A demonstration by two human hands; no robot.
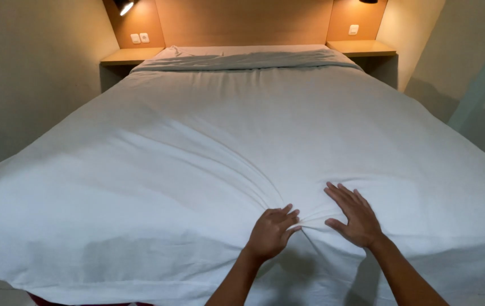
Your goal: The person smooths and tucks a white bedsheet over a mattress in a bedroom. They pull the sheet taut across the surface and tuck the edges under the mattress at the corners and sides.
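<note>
A white duvet (214, 141) covers a wide bed and fills most of the head view. My left hand (272, 231) pinches a bunch of the duvet near the foot of the bed, and creases fan out from its fingers toward the upper left. Just to its right, my right hand (354, 214) lies flat on the cloth with fingers spread, holding nothing. The two hands are a short gap apart.
A wooden headboard (242, 22) stands at the far end, with a small shelf at each side (132, 55) (361, 47). A lit wall lamp (123, 7) hangs at the upper left. Walls run close along both sides of the bed.
</note>
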